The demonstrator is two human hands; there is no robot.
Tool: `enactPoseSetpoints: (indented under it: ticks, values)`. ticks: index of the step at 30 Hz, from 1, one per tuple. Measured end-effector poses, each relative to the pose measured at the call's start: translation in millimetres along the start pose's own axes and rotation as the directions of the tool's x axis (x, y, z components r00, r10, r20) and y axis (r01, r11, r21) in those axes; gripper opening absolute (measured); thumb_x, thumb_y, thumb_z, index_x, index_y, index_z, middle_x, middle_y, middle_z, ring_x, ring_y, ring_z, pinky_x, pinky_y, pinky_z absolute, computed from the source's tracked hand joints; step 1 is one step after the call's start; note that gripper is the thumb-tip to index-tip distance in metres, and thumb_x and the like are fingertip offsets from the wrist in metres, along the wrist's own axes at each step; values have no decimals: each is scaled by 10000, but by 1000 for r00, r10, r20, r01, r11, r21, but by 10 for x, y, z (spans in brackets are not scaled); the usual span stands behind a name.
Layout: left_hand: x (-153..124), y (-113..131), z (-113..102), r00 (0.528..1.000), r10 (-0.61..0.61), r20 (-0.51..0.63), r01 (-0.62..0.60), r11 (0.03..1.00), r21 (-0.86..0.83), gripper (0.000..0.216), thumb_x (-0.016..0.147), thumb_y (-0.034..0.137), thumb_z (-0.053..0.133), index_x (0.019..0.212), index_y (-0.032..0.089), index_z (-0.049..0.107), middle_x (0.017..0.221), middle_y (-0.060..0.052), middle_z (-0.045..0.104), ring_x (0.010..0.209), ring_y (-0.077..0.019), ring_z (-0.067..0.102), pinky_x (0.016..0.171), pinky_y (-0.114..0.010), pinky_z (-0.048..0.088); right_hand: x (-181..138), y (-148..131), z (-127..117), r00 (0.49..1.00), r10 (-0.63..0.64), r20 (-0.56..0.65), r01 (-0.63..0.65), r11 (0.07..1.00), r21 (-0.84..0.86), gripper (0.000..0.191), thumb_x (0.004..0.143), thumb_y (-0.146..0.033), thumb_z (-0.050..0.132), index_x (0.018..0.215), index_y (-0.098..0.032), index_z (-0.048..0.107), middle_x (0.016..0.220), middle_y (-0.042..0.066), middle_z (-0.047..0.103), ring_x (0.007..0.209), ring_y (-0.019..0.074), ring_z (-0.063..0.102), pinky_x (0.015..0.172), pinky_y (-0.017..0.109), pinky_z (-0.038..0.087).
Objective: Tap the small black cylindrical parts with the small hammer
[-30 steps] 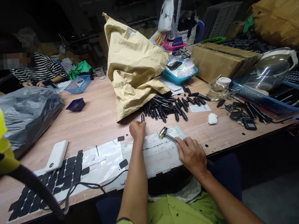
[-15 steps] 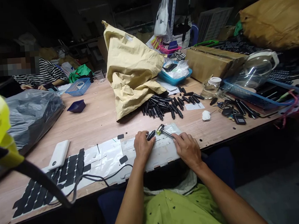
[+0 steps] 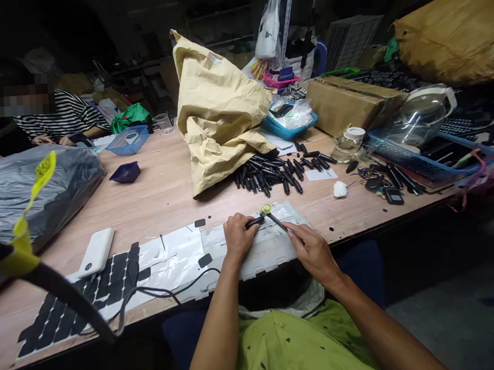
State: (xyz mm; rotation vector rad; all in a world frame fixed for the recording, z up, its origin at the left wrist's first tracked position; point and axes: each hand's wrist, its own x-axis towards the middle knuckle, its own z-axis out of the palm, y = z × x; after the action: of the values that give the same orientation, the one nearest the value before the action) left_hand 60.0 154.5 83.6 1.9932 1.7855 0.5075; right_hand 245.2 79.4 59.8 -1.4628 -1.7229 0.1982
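Note:
My left hand (image 3: pixel 239 236) is closed around a slim black cylindrical part (image 3: pixel 254 222), whose end points right. In my right hand (image 3: pixel 313 251) is the handle of a small hammer (image 3: pixel 277 222); its head, with a yellowish face, is at the tip of the black part. Whether the two touch, I cannot tell. Both hands are over a pale, worn board (image 3: pixel 271 251) at the table's near edge. Beyond them lies a pile of similar black parts (image 3: pixel 267 175), spilling from the mouth of a large tan paper sack (image 3: pixel 220 113).
A white power bank (image 3: pixel 97 252), black stickers on a sheet (image 3: pixel 65 313) and a cable (image 3: pixel 153 293) lie left. A blue basket (image 3: pixel 439 152), glass jar (image 3: pixel 348 144) and carton (image 3: pixel 351 101) stand right. A person in a striped top (image 3: pixel 75 115) sits far left.
The hammer head has turned and now meets the black part's end in view, its yellow face upward. The black part lies flatter. My right hand has shifted slightly; the camera view moved a little.

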Motion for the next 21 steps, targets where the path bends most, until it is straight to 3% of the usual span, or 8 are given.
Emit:
enactPoseSetpoints:
  ticks: [4,8,14,21]
  values:
    - [17,-2,7,1000,1,2,-1,1000,-2,179,861,268,715,1024,303,781,990,-29,683,1028,-238,566,878,-361,404,-29,-45,6,999,-24,-41,23,1000,-20,350,1005,-261,427,1224,-255,700,991,66,735,925,191,698,798,293,564]
    - [23,-8,25,1000,11,2,-11,1000,-5,160,862,282,714,1001,316,784,980,-25,678,1017,-237,560,871,-364,400,-48,-7,30,999,-53,7,54,997,-57,357,999,-240,435,1239,-276,697,909,51,716,846,184,692,753,281,559]
    - [21,-3,43,1000,3,-1,-3,1000,-13,157,857,286,718,996,322,781,986,-24,670,1031,-240,553,886,-363,397,-41,-62,33,997,-80,-9,80,996,-38,357,1012,-241,426,1256,-261,686,941,54,721,861,172,691,776,272,548]
    - [33,-9,58,1000,0,2,0,999,-38,142,842,268,727,962,323,780,966,-21,664,1009,-234,556,897,-360,402,-68,-73,95,995,-86,53,89,994,-62,348,1001,-235,431,1220,-268,700,906,40,715,836,165,681,733,257,535]
